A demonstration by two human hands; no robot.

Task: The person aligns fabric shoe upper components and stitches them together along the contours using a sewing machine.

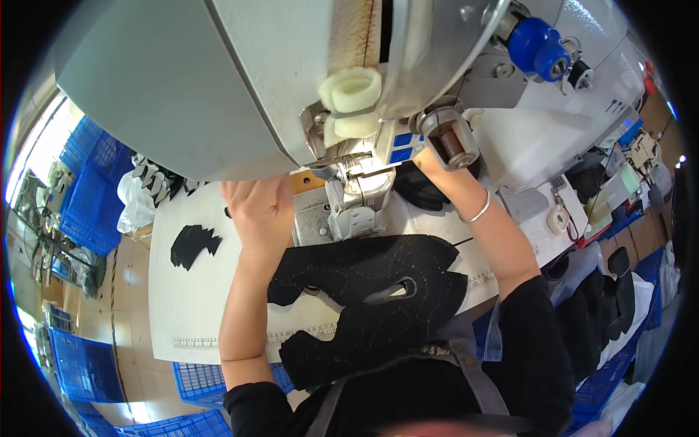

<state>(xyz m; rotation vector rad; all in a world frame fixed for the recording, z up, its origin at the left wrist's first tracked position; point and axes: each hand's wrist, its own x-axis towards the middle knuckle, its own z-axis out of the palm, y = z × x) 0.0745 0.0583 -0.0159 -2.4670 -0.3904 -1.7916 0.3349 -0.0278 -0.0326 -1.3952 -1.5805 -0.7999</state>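
Observation:
A sewing machine [364, 197] with a grey head stands before me. My left hand [256, 211] is raised at the left of its needle area; the machine head covers its fingers. My right hand [431, 166] reaches in from the right, mostly behind the thread guide, so its fingers are hidden too. Just beside that hand lies a dark curved piece [422, 191]. A large black fabric piece [429, 291] with pale stitch lines and a slot lies across the near table edge, hanging toward my lap. Neither hand touches it.
The white table [189, 306] has a ruler strip along its front edge. Small black cut pieces [195, 245] lie at its left. Blue crates [87, 364] stand on the floor at left, and dark pieces [597, 306] are piled at right. A thread spool [457, 146] sits above my right wrist.

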